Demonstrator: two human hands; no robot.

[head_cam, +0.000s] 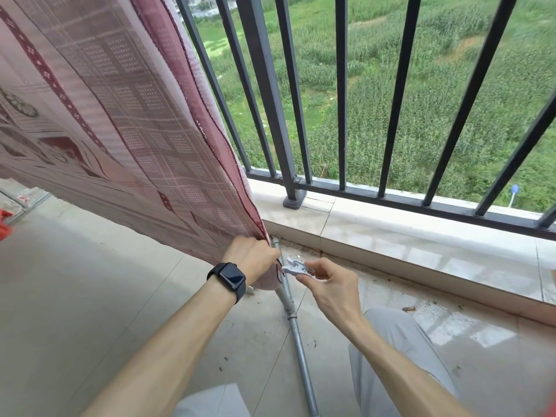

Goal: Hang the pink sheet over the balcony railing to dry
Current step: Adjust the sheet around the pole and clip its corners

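The pink patterned sheet [120, 121] hangs down from above on the left, in front of the black balcony railing [270, 94]. My left hand [251, 257], with a dark watch on the wrist, grips the sheet's lower corner against a grey metal pipe [296, 326] near the floor. My right hand [328, 281] pinches a small white clip [296, 266] just right of that corner, its tip close to the cloth and the pipe.
A pale tiled ledge [391, 236] runs under the railing, with green fields far below. The pipe runs along the tiled floor [90, 296] between my knees. Something red [4, 227] and a metal frame sit at the far left.
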